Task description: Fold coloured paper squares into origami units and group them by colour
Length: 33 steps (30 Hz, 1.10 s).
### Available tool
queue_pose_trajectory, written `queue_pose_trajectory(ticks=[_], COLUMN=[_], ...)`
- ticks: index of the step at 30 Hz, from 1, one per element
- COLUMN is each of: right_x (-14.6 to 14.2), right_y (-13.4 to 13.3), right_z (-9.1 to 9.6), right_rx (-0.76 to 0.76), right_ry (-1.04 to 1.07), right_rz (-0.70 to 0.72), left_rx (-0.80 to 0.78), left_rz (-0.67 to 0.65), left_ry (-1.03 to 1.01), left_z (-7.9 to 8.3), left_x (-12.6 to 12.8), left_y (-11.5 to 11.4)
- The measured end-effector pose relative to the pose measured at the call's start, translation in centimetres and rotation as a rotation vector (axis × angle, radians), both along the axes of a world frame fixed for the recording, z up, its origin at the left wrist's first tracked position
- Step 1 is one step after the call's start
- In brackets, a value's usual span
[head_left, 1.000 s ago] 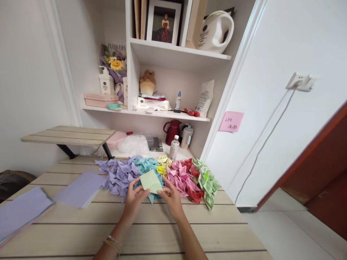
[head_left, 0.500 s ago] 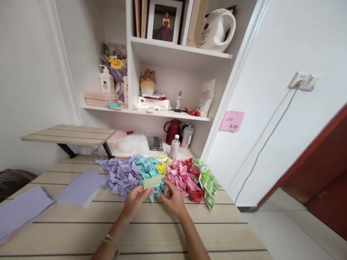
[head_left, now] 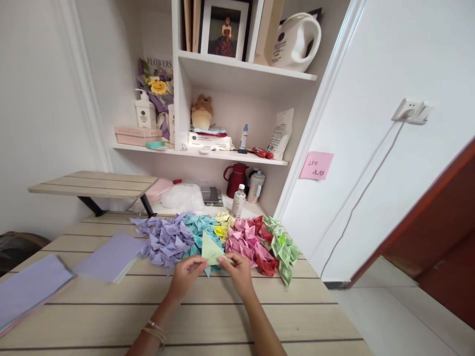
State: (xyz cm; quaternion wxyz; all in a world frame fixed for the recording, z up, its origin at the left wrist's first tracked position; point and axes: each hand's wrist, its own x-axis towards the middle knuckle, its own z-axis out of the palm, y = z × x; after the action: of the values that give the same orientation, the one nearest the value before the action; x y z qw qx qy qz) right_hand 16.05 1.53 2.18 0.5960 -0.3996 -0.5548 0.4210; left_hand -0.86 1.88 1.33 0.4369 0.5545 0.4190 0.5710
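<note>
A pale green sheet of folding paper, with a pointed, triangular shape at its top, is held up between my two hands. My left hand pinches its lower left corner. With thumb and fingers, my right hand grips the lower right side. Just behind the paper lies a heap of folded paper pieces: purple ones, blue ones, yellow ones, pink ones, red ones and green ones.
On the left of the slatted table lie a stack of purple paper and another paper stack. A small raised stand is at the back left. A bottle stands behind the heap, before the shelves.
The green paper has gone from a flat rectangular strip to a pointed triangle shape. My right hand has closed onto its right side; my left hand still holds the left.
</note>
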Motion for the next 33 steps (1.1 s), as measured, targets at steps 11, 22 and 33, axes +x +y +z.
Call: queue_pose_trajectory(ticks=[11,22,33], right_x=[-0.5,-1.0,-1.6], right_y=[-0.1,-0.7,-0.8], right_z=[-0.2,0.2,0.5], right_rx=[-0.089,-0.248,-0.367], right_ry=[0.043,0.156,0.339], right_rz=[0.077,0.115,0.204], left_rx=[-0.206,-0.290,-0.312], left_rz=[0.017,-0.153,-0.167], left_ry=[-0.280,-0.420,-0.460], left_z=[0.4,-0.3,-0.9], left_x=[0.5,0.6,0.3], left_y=[0.4,0.5,0.9])
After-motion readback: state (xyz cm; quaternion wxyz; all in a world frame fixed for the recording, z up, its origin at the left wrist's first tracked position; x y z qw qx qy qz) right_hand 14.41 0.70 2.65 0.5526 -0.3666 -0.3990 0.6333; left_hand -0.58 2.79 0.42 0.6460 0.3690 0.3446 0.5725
